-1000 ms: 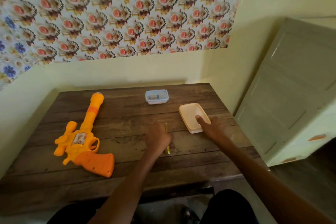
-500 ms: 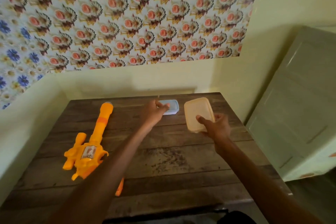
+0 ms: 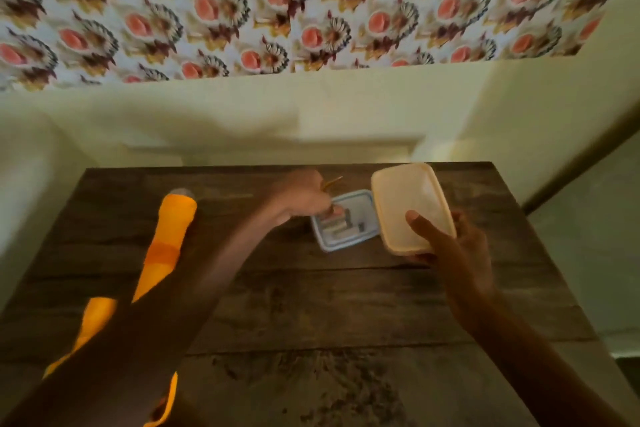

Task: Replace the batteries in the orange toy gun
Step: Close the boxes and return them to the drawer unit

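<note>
Drop risk: the left hand (image 3: 301, 198) already grips a thin tool (image 3: 331, 181) as it reaches into the box (image 3: 322, 242). With so little grip spare, a battery (image 3: 341, 226) could slip and roll across the desk (image 3: 346, 305).
Lid risk: the lid (image 3: 408, 204) is held tilted by one end, so it may slip or knock the box.
Left hand: stretched far forward, knuckles up, fingers curled round the tool.
Right hand (image 3: 460, 253): thumb on top of the lid, fingers beneath, gripping it just right of the box.
Gun (image 3: 173, 229): lies on the desk at left, partly hidden by the left forearm.
</note>
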A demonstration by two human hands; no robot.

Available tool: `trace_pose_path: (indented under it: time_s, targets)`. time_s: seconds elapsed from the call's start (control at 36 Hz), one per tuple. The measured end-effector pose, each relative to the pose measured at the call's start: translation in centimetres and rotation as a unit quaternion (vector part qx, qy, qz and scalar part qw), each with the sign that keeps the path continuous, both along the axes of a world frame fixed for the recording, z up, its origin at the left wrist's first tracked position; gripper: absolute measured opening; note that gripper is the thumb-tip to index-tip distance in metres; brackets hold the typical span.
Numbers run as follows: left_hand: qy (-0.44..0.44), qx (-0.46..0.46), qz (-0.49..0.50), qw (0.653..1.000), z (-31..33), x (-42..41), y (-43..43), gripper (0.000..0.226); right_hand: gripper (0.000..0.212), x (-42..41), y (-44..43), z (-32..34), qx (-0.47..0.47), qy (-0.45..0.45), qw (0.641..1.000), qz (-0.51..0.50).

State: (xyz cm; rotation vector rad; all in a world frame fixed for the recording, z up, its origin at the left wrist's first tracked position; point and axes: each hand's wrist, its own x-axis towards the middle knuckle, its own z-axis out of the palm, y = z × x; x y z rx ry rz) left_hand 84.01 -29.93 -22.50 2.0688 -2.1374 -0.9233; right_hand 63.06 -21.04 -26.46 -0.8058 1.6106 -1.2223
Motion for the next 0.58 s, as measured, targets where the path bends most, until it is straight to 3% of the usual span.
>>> trace_pose_path:
  time_s: [0.14, 0.22, 0.33, 0.42, 0.5, 0.58]
  targets:
    - [0.182, 0.111, 0.117, 0.970, 0.1, 0.7, 1.7, 0.031, 0.056, -0.4, 0.6, 2.6, 0.088, -0.052, 0.995, 0.020]
    - [0.286, 0.205, 0.187, 0.917, 1.1, 1.0, 3.3, 0.030, 0.045, -0.7, 2.1, 5.5, 0.109, -0.059, 0.992, 0.022]
    - [0.412, 0.257, 0.279, 0.828, 4.8, 1.2, 6.2, 0.018, 0.044, -1.2, 4.6, 10.7, 0.149, -0.115, 0.981, 0.045]
    - [0.443, 0.230, 0.320, 0.805, 8.6, 0.6, 9.6, 0.010, 0.042, -1.3, 6.4, 14.3, 0.160, -0.153, 0.974, 0.056]
    - [0.489, 0.233, 0.356, 0.762, 15.1, -0.2, 13.3, 0.023, 0.034, -1.7, 8.1, 20.2, 0.185, -0.162, 0.968, 0.048]
    - [0.490, 0.241, 0.389, 0.742, 20.0, -0.9, 15.9, 0.023, 0.033, -2.0, 9.2, 24.7, 0.191, -0.165, 0.966, 0.049]
